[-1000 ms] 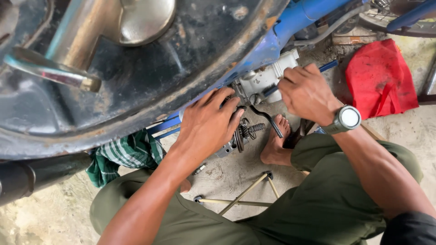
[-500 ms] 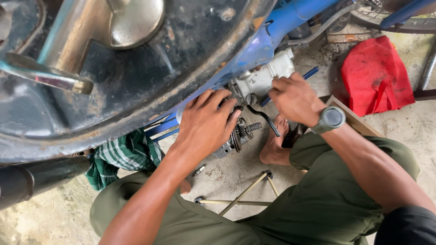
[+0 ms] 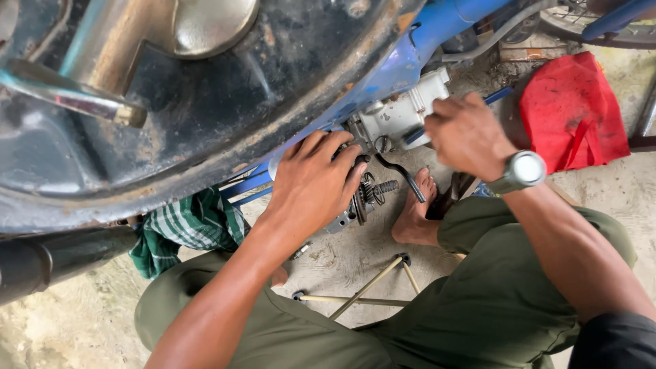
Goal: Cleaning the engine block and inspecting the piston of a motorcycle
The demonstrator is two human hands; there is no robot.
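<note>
Overhead, the left hand [image 3: 311, 188] curls over the geared engine part [image 3: 362, 198], its grip closed on it. At two o'clock from it, the right hand [image 3: 468, 133] grips a blue-handled tool [image 3: 495, 96] against the grey carburettor [image 3: 400, 113], beside a red cloth [image 3: 570, 113].

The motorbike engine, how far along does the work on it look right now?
Done: the engine's inner parts, a spring and toothed discs, already sit exposed with no cover over them. In hand: the left hand rests on those parts, and the right hand grips something at the grey metal engine block; what it grips is hidden. Left: nothing is closed up yet.
</note>
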